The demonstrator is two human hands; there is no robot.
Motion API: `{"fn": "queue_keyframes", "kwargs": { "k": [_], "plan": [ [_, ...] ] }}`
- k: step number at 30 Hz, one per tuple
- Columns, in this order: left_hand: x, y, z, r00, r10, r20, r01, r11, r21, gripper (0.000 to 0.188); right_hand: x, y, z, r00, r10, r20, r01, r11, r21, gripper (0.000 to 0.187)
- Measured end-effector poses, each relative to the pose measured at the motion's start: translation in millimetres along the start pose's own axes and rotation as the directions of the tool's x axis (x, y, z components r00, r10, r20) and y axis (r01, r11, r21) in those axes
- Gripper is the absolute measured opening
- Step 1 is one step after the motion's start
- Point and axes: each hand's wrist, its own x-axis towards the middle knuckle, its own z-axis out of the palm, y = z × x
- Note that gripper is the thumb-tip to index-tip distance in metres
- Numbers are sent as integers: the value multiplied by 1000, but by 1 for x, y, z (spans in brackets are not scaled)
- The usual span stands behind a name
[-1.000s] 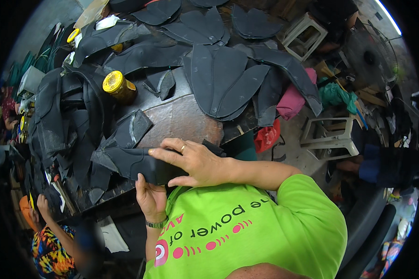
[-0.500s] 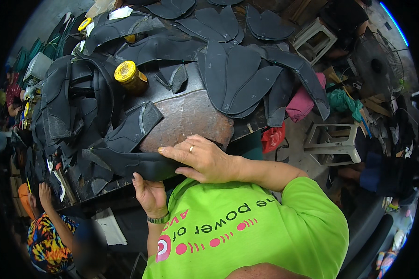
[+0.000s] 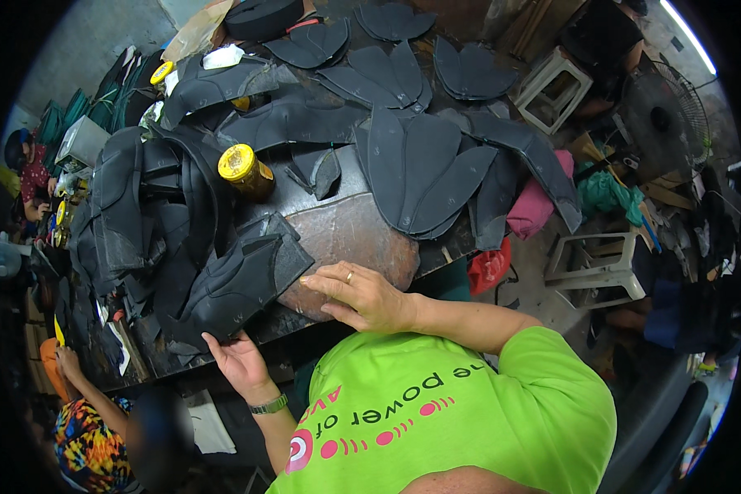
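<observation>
A curved black panel [image 3: 235,288], foam-like with seam lines, lies on similar pieces at the table's near left edge. My left hand [image 3: 243,362], wearing a wristwatch, is at its lower edge with thumb and fingers apart; whether a fingertip touches the edge I cannot tell. Over the near side of a worn brown board [image 3: 354,235], my right hand [image 3: 369,300] has its fingers stretched out toward the panel's right corner. A ring is on one finger. Nothing shows in its grasp.
A yellow-lidded jar [image 3: 243,169] stands behind the panel. Leaf-shaped black panels [image 3: 420,169] and a heap of curved black pieces [image 3: 119,198] cover much of the table [image 3: 300,329]. Stools [image 3: 597,267] and a fan [image 3: 667,115] are at right; another person [image 3: 90,436] sits lower left.
The black panel, held between both hands before, now rests tilted on the pieces farther left. My left hand has moved down and left, its fingers now apart; my right hand has shifted slightly right.
</observation>
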Motion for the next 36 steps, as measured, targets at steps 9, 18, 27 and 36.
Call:
{"fn": "queue_keyframes", "kwargs": {
  "k": [9,18,27,36],
  "plan": [
    [-20,-13,15,997,48,-53,-8,815,579,19,-3,5,0,984,124,127,-127,992,22,58],
    [-16,-12,27,985,-92,-146,170,660,732,22,-1,5,-1,975,122,187,-125,992,6,58],
    [-25,-9,41,934,-324,-150,319,570,757,23,3,3,-3,962,170,215,-178,984,20,57],
    [-36,-24,62,884,-392,256,-108,363,926,18,-1,5,-1,948,260,184,-287,949,133,60]
  ]
}}
